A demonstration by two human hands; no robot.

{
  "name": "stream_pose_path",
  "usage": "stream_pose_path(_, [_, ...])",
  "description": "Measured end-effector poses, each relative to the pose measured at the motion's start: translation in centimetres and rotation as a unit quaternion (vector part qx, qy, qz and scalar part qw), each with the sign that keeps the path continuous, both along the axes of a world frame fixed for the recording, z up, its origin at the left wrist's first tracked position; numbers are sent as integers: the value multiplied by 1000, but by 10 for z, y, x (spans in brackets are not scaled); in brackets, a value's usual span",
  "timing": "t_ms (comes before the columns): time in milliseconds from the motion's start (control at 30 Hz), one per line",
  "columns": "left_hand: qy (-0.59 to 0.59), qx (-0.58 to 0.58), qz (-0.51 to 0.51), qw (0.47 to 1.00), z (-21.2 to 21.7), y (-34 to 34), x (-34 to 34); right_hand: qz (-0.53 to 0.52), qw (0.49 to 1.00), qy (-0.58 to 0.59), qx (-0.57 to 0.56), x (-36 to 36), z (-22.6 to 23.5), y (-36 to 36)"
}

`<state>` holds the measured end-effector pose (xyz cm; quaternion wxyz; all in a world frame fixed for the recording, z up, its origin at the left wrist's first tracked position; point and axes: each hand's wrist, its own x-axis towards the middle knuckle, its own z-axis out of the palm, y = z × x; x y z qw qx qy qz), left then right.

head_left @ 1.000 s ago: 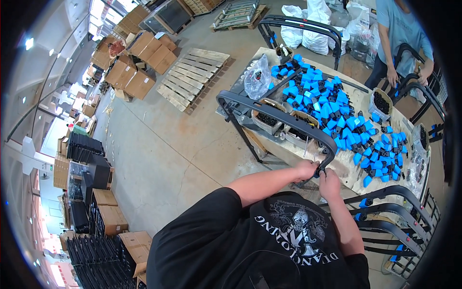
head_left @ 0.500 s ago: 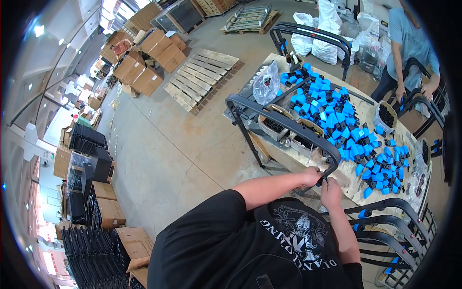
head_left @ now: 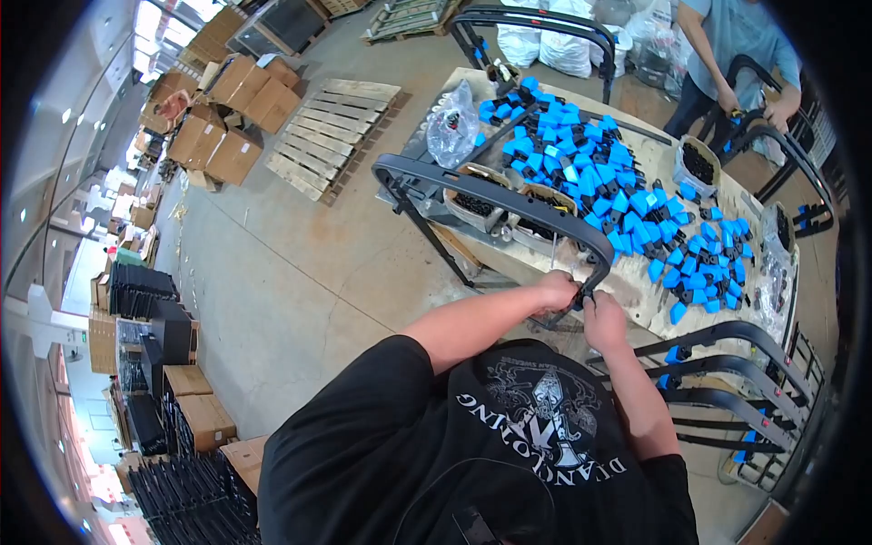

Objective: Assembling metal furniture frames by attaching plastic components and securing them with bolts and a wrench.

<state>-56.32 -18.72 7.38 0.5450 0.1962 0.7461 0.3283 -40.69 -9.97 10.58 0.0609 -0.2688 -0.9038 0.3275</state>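
In front of me a black curved tubular frame (head_left: 498,192) leans across the near edge of the work table (head_left: 649,307). My left hand (head_left: 557,292) is closed around the frame close to its near bent end. Right beside it, my right hand (head_left: 604,320) has its fingers closed on the same end. Whether a small part is between my fingertips is hidden. Past the frame, many blue-and-black plastic pieces (head_left: 581,150) lie heaped on the table. Tubs of small black parts (head_left: 543,224) stand just behind the frame's bar.
More black curved frames (head_left: 727,363) stack at my right. Another frame (head_left: 536,18) stands at the table's far end, near white sacks (head_left: 563,53). Across the table a co-worker (head_left: 740,54) handles a similar frame. A wooden pallet (head_left: 331,136) and cardboard boxes (head_left: 213,136) occupy the floor at left.
The whole view has shifted, so the table and frame appear further left and higher. My hands stay together at the same frame end, with little other movement.
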Motion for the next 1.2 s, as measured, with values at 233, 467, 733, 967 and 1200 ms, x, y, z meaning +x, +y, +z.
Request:
stream_pose_path(233, [6, 27, 2, 1000, 3, -4, 2, -6, 1000, 2, -9, -3, 2, -2])
stream_pose_path(467, [109, 249, -11, 962, -8, -25, -8, -61, 998, -3, -30, -9, 1, -13])
stream_pose_path(733, [23, 87, -335, 938, 15, -121, -120, -353, 770, 110, -520, 9, -60, -116])
stream_pose_path(967, [-18, 75, -215, 974, -23, -239, -260, -402, 582, 334, -623, -88, -68, -171])
stream_pose_path(1200, [-60, 1, 7, 998, -83, -348, -354, -454, 571, 329, -599, -52, -43, -155])
